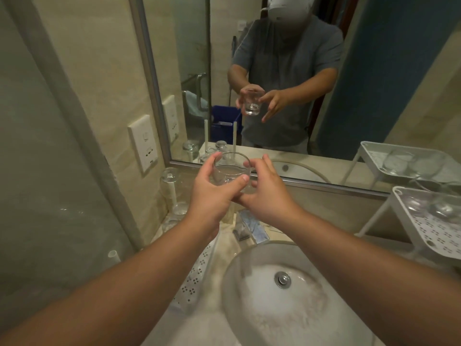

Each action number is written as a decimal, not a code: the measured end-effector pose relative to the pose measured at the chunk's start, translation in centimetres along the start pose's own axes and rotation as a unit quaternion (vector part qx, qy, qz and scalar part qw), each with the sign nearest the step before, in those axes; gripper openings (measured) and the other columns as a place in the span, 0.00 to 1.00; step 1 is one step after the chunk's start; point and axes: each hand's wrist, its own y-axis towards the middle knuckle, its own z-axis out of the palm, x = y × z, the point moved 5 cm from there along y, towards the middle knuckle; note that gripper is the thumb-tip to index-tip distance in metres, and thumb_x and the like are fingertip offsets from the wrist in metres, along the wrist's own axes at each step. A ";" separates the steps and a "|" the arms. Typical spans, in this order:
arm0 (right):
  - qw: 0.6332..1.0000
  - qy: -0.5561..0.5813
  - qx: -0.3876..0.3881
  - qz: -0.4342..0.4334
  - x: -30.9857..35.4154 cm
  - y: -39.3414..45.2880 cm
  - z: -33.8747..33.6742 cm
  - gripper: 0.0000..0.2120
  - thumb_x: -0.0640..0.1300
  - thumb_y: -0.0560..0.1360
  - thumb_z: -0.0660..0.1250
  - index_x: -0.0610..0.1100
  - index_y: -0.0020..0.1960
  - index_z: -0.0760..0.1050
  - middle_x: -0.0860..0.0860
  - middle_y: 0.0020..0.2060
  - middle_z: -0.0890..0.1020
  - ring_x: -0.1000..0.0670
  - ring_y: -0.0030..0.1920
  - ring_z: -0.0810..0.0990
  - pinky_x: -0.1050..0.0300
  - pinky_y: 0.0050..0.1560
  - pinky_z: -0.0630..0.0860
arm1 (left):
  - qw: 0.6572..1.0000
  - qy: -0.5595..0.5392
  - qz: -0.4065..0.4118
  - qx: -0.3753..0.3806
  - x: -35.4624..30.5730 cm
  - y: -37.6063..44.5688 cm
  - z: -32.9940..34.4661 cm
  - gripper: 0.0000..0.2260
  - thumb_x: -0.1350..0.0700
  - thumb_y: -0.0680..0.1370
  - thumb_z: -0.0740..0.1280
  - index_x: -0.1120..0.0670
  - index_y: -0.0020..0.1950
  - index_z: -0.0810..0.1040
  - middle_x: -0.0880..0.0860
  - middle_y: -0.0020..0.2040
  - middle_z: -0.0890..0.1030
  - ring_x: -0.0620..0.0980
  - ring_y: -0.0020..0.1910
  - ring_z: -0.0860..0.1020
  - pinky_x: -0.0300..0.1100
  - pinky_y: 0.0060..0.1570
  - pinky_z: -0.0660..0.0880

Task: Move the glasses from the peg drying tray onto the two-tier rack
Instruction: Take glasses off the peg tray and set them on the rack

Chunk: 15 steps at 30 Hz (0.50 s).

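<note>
No readable writing; left hand (pixel 212 193) grips a glass (pixel 230 171) above the desk (pixel 224 243), right hand (pixel 264 196) loosely spread, touching it, rack (pixel 424 228) well right

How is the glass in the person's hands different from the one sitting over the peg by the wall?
The held glass is upright with its mouth up; the peg glass hangs upside down over a white peg. The left hand grips the held one in the air above the counter; nothing touches the peg glass. Both are clear tumblers.
</note>
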 end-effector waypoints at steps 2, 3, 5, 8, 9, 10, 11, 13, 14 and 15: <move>1.000 0.005 -0.024 0.002 -1.0 -0.7 -1.5 0.36 0.58 0.62 0.79 0.55 0.65 0.66 0.53 0.68 0.65 0.48 0.62 0.76 0.46 0.55 0.79 | 1.000 -0.006 -0.009 0.012 0.4 -0.4 1.8 0.32 0.55 0.66 0.80 0.36 0.65 0.74 0.47 0.68 0.70 0.53 0.70 0.72 0.58 0.61 0.76; 0.999 0.002 -0.034 0.006 -1.5 -1.1 -2.2 0.36 0.57 0.62 0.79 0.55 0.65 0.66 0.54 0.63 0.68 0.51 0.57 0.77 0.48 0.53 0.80 | 1.000 -0.007 -0.013 0.016 0.7 -0.5 2.7 0.32 0.56 0.67 0.80 0.37 0.66 0.73 0.49 0.69 0.70 0.54 0.69 0.73 0.58 0.60 0.77; 0.999 -0.008 -0.047 0.013 -2.6 -1.9 -3.9 0.36 0.57 0.63 0.79 0.55 0.65 0.66 0.55 0.59 0.70 0.53 0.54 0.76 0.52 0.52 0.79 | 0.999 -0.002 -0.019 0.029 1.3 -0.9 4.7 0.32 0.57 0.69 0.79 0.39 0.69 0.72 0.51 0.68 0.71 0.55 0.66 0.75 0.56 0.57 0.79; 0.997 -0.012 -0.066 0.023 -4.5 -3.2 -6.8 0.36 0.55 0.63 0.79 0.54 0.65 0.66 0.55 0.60 0.71 0.54 0.56 0.75 0.51 0.56 0.77 | 0.998 0.006 -0.018 0.055 1.9 -1.9 8.3 0.32 0.53 0.66 0.80 0.37 0.66 0.73 0.49 0.63 0.74 0.54 0.62 0.78 0.53 0.55 0.80; 0.997 -0.008 -0.073 0.026 -5.2 -3.6 -7.9 0.37 0.54 0.63 0.79 0.53 0.66 0.66 0.55 0.61 0.71 0.54 0.57 0.75 0.51 0.57 0.77 | 0.998 0.008 -0.020 0.064 2.0 -2.3 9.6 0.32 0.52 0.64 0.79 0.36 0.64 0.73 0.49 0.62 0.74 0.53 0.61 0.78 0.53 0.56 0.80; 0.996 -0.004 -0.080 0.028 -5.8 -4.1 -8.9 0.38 0.53 0.63 0.80 0.53 0.68 0.65 0.56 0.62 0.71 0.53 0.59 0.74 0.52 0.58 0.76 | 0.997 0.008 -0.023 0.072 2.1 -2.7 10.9 0.31 0.51 0.63 0.79 0.35 0.63 0.73 0.49 0.61 0.75 0.52 0.61 0.78 0.53 0.56 0.80; 0.996 -0.002 -0.088 0.027 -6.4 -4.5 -10.0 0.40 0.53 0.63 0.80 0.53 0.70 0.64 0.56 0.63 0.71 0.53 0.60 0.74 0.55 0.58 0.75 | 0.996 0.006 -0.027 0.081 2.3 -3.1 12.2 0.31 0.50 0.62 0.79 0.34 0.62 0.73 0.48 0.60 0.75 0.51 0.60 0.79 0.52 0.56 0.80; 0.994 -0.003 -0.104 0.023 -7.6 -5.5 -12.2 0.42 0.51 0.63 0.80 0.54 0.71 0.63 0.58 0.61 0.71 0.55 0.61 0.73 0.60 0.56 0.73 | 0.995 0.003 -0.033 0.096 2.8 -3.8 15.0 0.32 0.50 0.62 0.79 0.35 0.63 0.73 0.48 0.59 0.76 0.50 0.58 0.80 0.51 0.54 0.81; 0.994 0.000 -0.108 0.026 -8.3 -6.0 -13.3 0.42 0.51 0.64 0.80 0.54 0.71 0.62 0.58 0.62 0.71 0.55 0.61 0.73 0.60 0.57 0.73 | 0.994 0.004 -0.036 0.102 3.0 -4.1 16.3 0.33 0.50 0.62 0.79 0.36 0.65 0.74 0.48 0.59 0.76 0.50 0.58 0.80 0.51 0.54 0.81; 0.993 0.006 -0.110 0.030 -9.0 -6.4 -14.3 0.42 0.51 0.64 0.80 0.55 0.72 0.62 0.58 0.63 0.71 0.55 0.62 0.73 0.58 0.58 0.74 | 0.993 0.006 -0.038 0.108 3.3 -4.5 17.5 0.34 0.50 0.62 0.79 0.37 0.66 0.73 0.48 0.59 0.77 0.50 0.58 0.80 0.53 0.55 0.80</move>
